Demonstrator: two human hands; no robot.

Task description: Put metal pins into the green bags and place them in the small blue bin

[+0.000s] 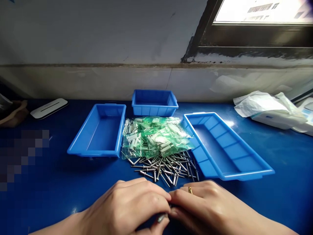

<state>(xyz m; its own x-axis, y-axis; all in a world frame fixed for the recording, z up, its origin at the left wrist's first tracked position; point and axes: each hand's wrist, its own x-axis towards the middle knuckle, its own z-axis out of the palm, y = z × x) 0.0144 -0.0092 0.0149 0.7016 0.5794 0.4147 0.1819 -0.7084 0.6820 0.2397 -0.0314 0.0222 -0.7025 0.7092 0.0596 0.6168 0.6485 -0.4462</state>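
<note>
My left hand [134, 202] is closed in a pinch, with the silvery tip of a blind rivet [161, 218] showing between thumb and fingers. Against its fingertips presses my right hand [202, 202], also closed; a gold ring sits on one finger, and whatever its fingertips grip is hidden. Just beyond both hands lies a loose pile of blind rivets [168, 168], with what looks like a screw [158, 172] among them. Behind the pile, clear green-tinted plastic bags [156, 137] hold more small, pale metal pieces.
Three blue bins surround the bags: a left bin [96, 152], a back bin [155, 110] and a tilted-looking right bin [234, 174]. A white flat device [49, 108] lies at back left. Crumpled white paper [261, 104] is at back right, near the wall.
</note>
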